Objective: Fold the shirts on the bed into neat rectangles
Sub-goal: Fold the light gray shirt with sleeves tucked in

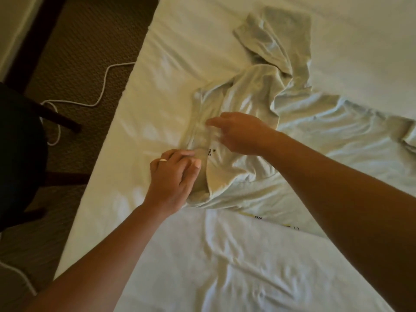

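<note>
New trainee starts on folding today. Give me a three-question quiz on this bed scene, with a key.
1. True or false: the shirt under the hands is already folded into a neat rectangle.
2. Which hand wears a ring: A) left hand, B) right hand, C) neither?
3. What lies on the carpet beside the bed?

Key
1. False: it lies crumpled and bunched.
2. A: the ring is on the left hand, whose fingers curl on the shirt's edge.
3. A white cable, next to a dark chair.
</note>
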The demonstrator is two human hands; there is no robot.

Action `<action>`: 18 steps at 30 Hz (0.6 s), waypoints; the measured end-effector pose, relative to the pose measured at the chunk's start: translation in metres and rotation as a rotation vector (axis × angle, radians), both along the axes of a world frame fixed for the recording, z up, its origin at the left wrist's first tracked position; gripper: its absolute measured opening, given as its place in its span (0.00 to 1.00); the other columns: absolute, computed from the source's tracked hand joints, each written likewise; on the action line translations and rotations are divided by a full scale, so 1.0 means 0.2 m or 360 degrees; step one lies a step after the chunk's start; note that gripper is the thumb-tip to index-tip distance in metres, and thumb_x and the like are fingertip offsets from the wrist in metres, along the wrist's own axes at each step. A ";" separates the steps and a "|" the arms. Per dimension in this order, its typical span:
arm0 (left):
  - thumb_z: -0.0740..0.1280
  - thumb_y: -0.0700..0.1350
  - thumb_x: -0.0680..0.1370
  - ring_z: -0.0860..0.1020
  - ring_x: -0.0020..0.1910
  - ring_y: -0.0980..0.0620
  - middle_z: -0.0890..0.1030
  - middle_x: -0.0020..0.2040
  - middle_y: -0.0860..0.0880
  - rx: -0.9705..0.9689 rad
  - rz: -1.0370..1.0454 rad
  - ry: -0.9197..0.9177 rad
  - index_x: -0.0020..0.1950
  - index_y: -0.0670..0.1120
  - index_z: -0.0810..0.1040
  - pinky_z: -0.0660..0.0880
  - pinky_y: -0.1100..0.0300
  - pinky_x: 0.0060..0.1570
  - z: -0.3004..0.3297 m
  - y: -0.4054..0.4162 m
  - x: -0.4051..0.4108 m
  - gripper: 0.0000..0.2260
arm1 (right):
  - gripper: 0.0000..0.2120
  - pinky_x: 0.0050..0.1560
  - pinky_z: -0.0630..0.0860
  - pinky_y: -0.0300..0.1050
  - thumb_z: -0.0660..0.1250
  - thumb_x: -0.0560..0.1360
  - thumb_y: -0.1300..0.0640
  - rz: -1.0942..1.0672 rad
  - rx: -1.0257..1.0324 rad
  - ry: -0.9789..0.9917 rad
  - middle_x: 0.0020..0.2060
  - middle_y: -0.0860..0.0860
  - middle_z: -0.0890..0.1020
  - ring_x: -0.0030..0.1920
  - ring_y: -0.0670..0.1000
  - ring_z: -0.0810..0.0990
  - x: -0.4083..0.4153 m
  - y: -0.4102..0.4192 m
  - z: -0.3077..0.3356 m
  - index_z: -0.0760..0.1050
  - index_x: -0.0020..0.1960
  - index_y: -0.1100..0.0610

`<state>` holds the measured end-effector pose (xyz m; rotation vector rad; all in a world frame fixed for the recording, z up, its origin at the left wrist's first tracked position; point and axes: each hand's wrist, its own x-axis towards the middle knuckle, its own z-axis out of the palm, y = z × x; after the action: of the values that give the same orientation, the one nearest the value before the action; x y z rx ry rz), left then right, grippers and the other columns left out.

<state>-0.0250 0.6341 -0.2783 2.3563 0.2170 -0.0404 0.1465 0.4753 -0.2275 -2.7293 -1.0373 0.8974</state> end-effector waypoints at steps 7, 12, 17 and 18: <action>0.53 0.60 0.82 0.70 0.64 0.50 0.78 0.55 0.61 0.0183 0.0191 0.0084 0.45 0.56 0.83 0.50 0.57 0.55 0.06 0.00 -0.16 0.20 | 0.09 0.51 0.76 0.53 0.60 0.81 0.53 -0.0388 0.0056 -0.0247 0.51 0.57 0.81 0.53 0.62 0.80 0.07 0.02 0.08 0.75 0.58 0.53; 0.52 0.69 0.79 0.65 0.62 0.50 0.72 0.60 0.56 0.0230 0.0267 0.0284 0.52 0.59 0.82 0.55 0.51 0.57 0.06 -0.01 -0.27 0.23 | 0.20 0.57 0.76 0.54 0.59 0.79 0.53 -0.0127 0.0079 -0.0410 0.61 0.54 0.81 0.57 0.61 0.80 0.00 0.01 0.10 0.71 0.70 0.50; 0.61 0.71 0.73 0.59 0.53 0.54 0.69 0.55 0.53 0.0332 0.0233 0.0243 0.43 0.55 0.78 0.54 0.52 0.52 0.02 -0.03 -0.31 0.20 | 0.18 0.45 0.69 0.46 0.63 0.77 0.53 0.0081 -0.0224 0.0032 0.47 0.49 0.75 0.46 0.53 0.75 -0.05 0.04 0.05 0.72 0.66 0.48; 0.62 0.70 0.73 0.59 0.52 0.54 0.69 0.53 0.53 0.0369 0.0222 0.0240 0.40 0.54 0.77 0.54 0.52 0.52 0.01 -0.02 -0.31 0.20 | 0.15 0.44 0.68 0.46 0.63 0.77 0.53 0.0090 -0.0221 0.0011 0.46 0.48 0.74 0.45 0.52 0.75 -0.06 0.04 0.04 0.73 0.63 0.49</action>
<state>-0.0871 0.6302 -0.2764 2.5638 0.4817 -0.1320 0.1348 0.4828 -0.2192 -2.8190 -1.0951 1.0239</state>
